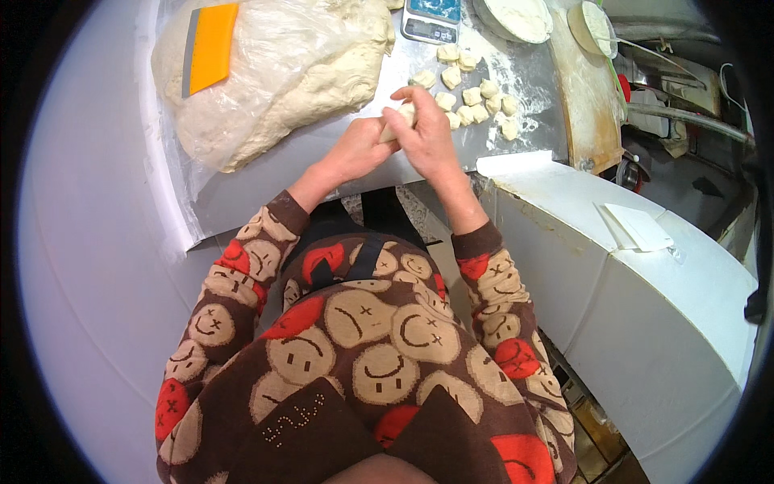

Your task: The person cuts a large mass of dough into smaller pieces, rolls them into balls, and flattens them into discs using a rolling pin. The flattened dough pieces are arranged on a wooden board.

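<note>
Both my hands meet over the near part of the metal worktop, around one piece of dough (390,132). My left hand (365,144) grips it from the left, and my right hand (426,130) curls over its right side with the fingers bent. Left of my hands lies a large mass of dough (338,75), partly under clear plastic film. An orange dough scraper (211,48) with a grey edge rests on the film. Several small dough pieces (471,95) are scattered on the floured surface just beyond and right of my right hand.
A digital kitchen scale (430,29) stands at the far side, beside a bowl of flour (523,18). Farther right are a wooden board (589,109) and another container with flour (591,29). A white cabinet top (580,187) borders the worktop at the near right.
</note>
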`<state>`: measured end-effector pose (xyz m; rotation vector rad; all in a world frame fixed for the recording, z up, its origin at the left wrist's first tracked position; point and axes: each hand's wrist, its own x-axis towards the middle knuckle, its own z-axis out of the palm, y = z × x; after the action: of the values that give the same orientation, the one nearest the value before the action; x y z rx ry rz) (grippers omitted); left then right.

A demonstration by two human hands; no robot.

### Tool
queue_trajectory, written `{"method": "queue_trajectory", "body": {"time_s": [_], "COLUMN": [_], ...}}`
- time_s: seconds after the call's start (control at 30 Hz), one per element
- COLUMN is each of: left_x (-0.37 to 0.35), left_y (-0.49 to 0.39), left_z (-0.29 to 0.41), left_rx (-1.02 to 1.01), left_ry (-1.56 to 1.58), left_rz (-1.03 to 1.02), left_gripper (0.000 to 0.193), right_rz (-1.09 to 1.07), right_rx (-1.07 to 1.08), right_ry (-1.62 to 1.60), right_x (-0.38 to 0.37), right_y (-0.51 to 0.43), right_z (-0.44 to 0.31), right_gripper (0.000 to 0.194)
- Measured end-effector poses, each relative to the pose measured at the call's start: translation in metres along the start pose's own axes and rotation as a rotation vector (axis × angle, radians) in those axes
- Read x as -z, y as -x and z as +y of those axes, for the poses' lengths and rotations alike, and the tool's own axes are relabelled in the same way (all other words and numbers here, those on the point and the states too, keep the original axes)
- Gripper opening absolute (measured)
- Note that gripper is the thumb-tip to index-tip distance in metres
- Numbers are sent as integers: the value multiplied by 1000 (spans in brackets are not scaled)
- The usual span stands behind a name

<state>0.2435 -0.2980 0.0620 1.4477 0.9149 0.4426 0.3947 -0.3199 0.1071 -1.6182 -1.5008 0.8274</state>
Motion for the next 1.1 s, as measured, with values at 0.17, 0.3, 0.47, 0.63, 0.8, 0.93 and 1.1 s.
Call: {"method": "queue_trajectory", "body": {"time_s": [0.17, 0.3, 0.47, 0.63, 0.8, 0.93, 1.1], "left_x": [-6, 0, 12, 9, 0, -9, -21], "left_y": [18, 41, 38, 30, 22, 11, 26], "left_z": [31, 33, 12, -3, -9, 4, 51], "left_rx": [-47, -302, 35, 80, 61, -15, -212], "left_ry": [-168, -1, 135, 12, 62, -116, -199], "left_rz": [85, 64, -56, -23, -136, -147, -56], "left_gripper": [22, 15, 73, 80, 29, 23, 23], "right_rz": [192, 87, -71, -408, -161, -46, 121], "right_rx": [87, -377, -171, -214, -114, 108, 66], "right_ry": [286, 804, 477, -179, -248, 92, 126], "right_x": [-5, -3, 0, -2, 4, 6, 14], "right_y": [-8, -7, 12, 22, 22, 22, 10], "right_z": [40, 73, 70, 34, 9, 11, 46], "right_gripper": [26, 46, 66, 38, 36, 24, 32]}}
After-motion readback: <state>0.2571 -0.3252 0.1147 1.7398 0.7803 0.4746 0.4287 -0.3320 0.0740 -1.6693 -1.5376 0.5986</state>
